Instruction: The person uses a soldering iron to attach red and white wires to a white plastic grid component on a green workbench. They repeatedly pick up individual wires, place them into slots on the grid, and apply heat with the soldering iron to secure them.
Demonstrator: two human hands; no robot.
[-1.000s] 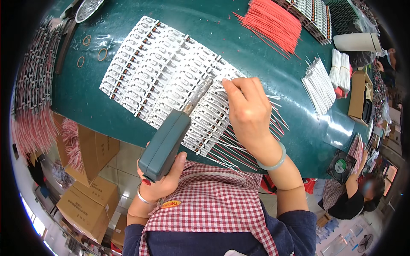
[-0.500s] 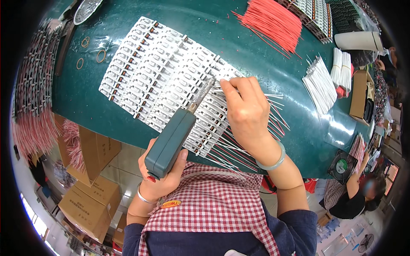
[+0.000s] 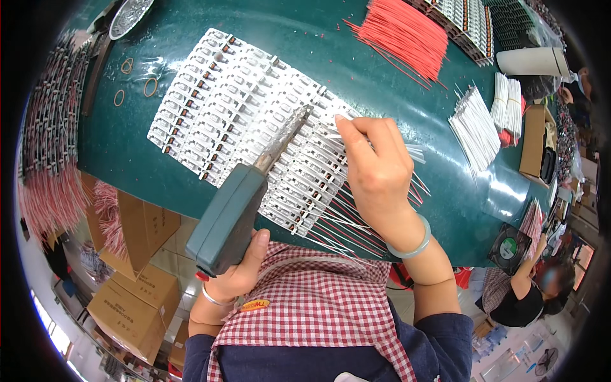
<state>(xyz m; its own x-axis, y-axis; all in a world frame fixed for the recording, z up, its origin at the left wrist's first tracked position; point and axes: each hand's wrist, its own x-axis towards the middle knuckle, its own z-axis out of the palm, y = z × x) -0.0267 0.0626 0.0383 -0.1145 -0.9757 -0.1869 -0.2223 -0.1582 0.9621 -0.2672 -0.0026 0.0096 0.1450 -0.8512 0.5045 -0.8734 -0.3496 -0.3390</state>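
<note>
One soldering gun (image 3: 228, 218) fills the closed left hand (image 3: 240, 274); the right hand (image 3: 380, 173) curls over wires (image 3: 415, 153), hold unclear

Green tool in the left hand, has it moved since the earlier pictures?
Yes. The body of the green tool has shifted left: judged against the open cardboard box on the left, it is now closer to it.

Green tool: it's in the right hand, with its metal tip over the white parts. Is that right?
Wrong hand: the head view shows the green tool in the left hand, with its metal tip over the white parts.
</note>
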